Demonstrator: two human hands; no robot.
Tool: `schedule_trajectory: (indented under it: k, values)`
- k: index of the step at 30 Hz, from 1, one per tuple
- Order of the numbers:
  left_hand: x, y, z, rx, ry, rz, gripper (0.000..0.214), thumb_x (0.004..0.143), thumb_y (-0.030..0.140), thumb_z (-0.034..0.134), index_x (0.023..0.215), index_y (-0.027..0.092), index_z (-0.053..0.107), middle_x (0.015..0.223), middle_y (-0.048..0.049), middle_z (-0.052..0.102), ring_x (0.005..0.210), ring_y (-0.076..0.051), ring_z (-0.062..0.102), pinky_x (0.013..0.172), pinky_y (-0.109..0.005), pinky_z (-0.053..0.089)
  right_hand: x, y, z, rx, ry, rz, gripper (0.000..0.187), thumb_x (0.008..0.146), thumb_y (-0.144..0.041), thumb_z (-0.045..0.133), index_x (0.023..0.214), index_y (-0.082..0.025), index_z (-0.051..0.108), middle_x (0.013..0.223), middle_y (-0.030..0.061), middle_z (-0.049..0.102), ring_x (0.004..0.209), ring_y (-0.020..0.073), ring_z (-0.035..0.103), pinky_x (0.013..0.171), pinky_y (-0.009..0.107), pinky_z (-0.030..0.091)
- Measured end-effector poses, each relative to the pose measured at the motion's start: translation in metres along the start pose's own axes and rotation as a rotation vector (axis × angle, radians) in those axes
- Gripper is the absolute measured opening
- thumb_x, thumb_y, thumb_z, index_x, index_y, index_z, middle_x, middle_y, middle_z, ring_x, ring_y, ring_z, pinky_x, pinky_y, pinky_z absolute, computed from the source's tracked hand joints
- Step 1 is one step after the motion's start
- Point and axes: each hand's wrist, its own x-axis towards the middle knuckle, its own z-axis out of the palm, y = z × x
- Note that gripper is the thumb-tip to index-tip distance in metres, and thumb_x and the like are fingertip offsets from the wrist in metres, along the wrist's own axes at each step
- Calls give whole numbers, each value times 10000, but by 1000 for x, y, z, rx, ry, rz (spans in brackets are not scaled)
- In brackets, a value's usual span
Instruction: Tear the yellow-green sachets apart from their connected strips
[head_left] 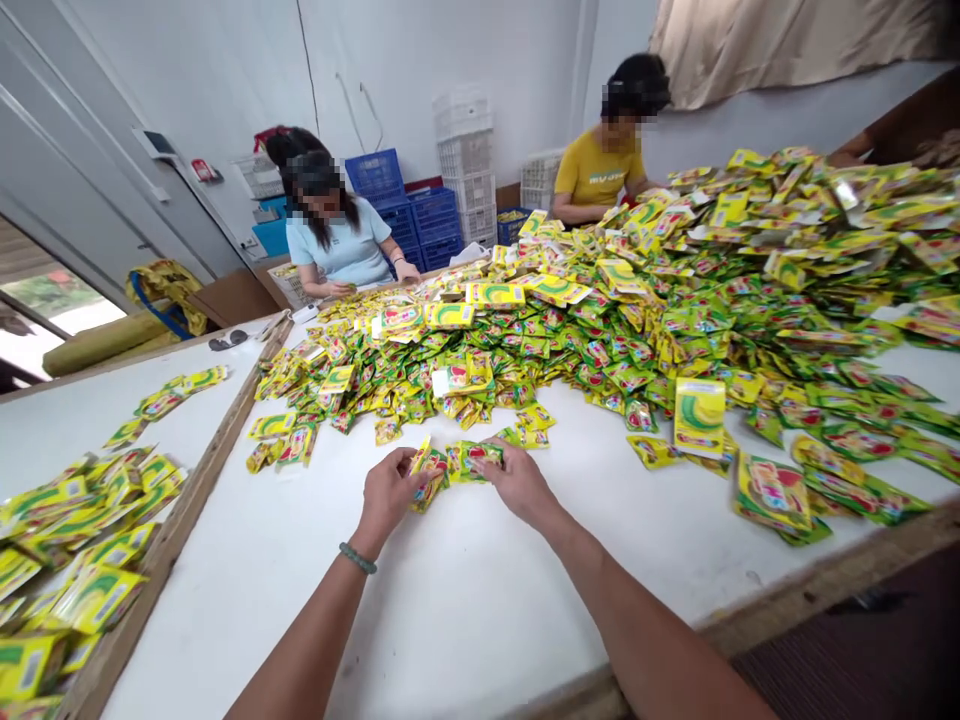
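Near the middle of the white table [450,600], my left hand [391,490] is closed on a small yellow and green box [427,478], its flap sticking up. To its right, my right hand [517,482] grips a green packet [474,460] with a red print. The packet and the box nearly meet; whether they touch I cannot tell. Just beyond my hands lie a few loose packets [534,418], in front of a large heap of green and yellow packets [540,340]. A yellow box [699,416] lies among packets to the right.
A wooden strip [202,490] divides off the left side, where yellow boxes [97,590] are piled. Across the table work a person in light blue [349,245] and a person in yellow [596,170]. Blue crates [435,215] and white crates [474,190] stand by the wall.
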Motion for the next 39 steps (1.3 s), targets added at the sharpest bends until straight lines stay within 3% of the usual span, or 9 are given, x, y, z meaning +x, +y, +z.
schedule_trajectory:
  k: [2, 5, 8, 14, 21, 26, 35, 39]
  values:
    - [-20, -3, 2, -176, -64, -33, 373, 660, 502, 636, 841, 177, 618, 673, 1, 612, 618, -159, 557, 548, -247, 406, 1, 1, 1, 10, -11, 16, 250, 762, -362, 539, 923, -192, 625, 622, -12, 574, 556, 133, 493, 503, 221, 343]
    - [-40, -1, 1, -441, -178, -70, 359, 644, 481, 671, 819, 173, 610, 713, 0, 640, 633, -146, 571, 553, -232, 422, 2, 1, 4, 40, 37, -9, 311, 772, -372, 525, 1012, -185, 588, 623, -24, 535, 561, 122, 454, 526, 220, 339]
    - [-51, 2, -1, -615, -254, -120, 386, 613, 461, 712, 845, 171, 610, 762, -11, 671, 646, -149, 596, 575, -239, 445, 0, -1, 7, 25, -70, -47, 297, 776, -365, 521, 1008, -190, 582, 617, -33, 519, 563, 116, 445, 537, 215, 337]
    - [-56, -3, -4, -694, -254, -158, 374, 597, 433, 742, 797, 147, 607, 707, -19, 676, 584, -137, 599, 530, -222, 441, -4, -5, -1, -123, -355, -38, 170, 765, -324, 535, 819, -178, 606, 597, -36, 505, 577, 107, 448, 538, 201, 308]
    - [-53, -5, 3, -799, -251, -206, 339, 638, 399, 731, 827, 146, 606, 713, -27, 690, 596, -133, 615, 550, -219, 463, 1, 0, -11, -173, -343, -60, 209, 787, -360, 531, 858, -179, 608, 684, -13, 561, 636, 121, 487, 560, 209, 309]
    - [-57, 0, 7, -762, -306, -170, 352, 635, 408, 729, 834, 138, 625, 727, -38, 688, 649, -155, 622, 579, -232, 470, -2, -1, -12, -322, -458, -78, 169, 769, -336, 567, 844, -207, 646, 625, -17, 558, 620, 129, 489, 567, 219, 305]
    - [-57, 0, 14, -828, -363, -234, 325, 592, 319, 776, 816, 138, 624, 685, -21, 688, 565, -130, 602, 524, -217, 443, -10, -1, 15, -224, -261, -108, 185, 717, -243, 612, 897, -218, 642, 664, -36, 600, 635, 119, 520, 595, 209, 344]
    - [-57, 0, 13, -918, -286, -280, 354, 596, 295, 778, 874, 138, 625, 751, -39, 714, 629, -143, 638, 590, -229, 478, -10, -1, 19, -171, -212, -187, 227, 802, -302, 533, 993, -211, 614, 800, -2, 627, 701, 127, 529, 632, 219, 364]
